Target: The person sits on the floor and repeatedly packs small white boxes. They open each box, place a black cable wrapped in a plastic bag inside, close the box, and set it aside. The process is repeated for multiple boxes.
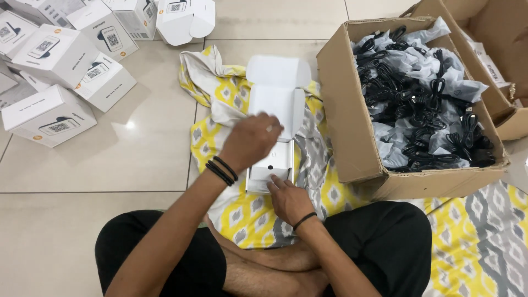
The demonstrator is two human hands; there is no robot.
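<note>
An open white box [276, 104] lies on a yellow and grey patterned cloth [335, 192] in front of my crossed legs, its lid flipped up and away from me. A pale device [278, 159] with a dark dot sits inside it. My left hand [250, 138] hovers over the box's left side, fingers curled down at the inner flap, with black bands on the wrist. My right hand [289, 198] rests on the near edge of the box, fingers pressing on it.
A large cardboard carton [352, 137] full of black cables in grey bags stands to the right, with another carton [495, 33] behind it. Several closed white boxes [52, 115] lie on the tiled floor at the upper left, one open box [184, 22] at top.
</note>
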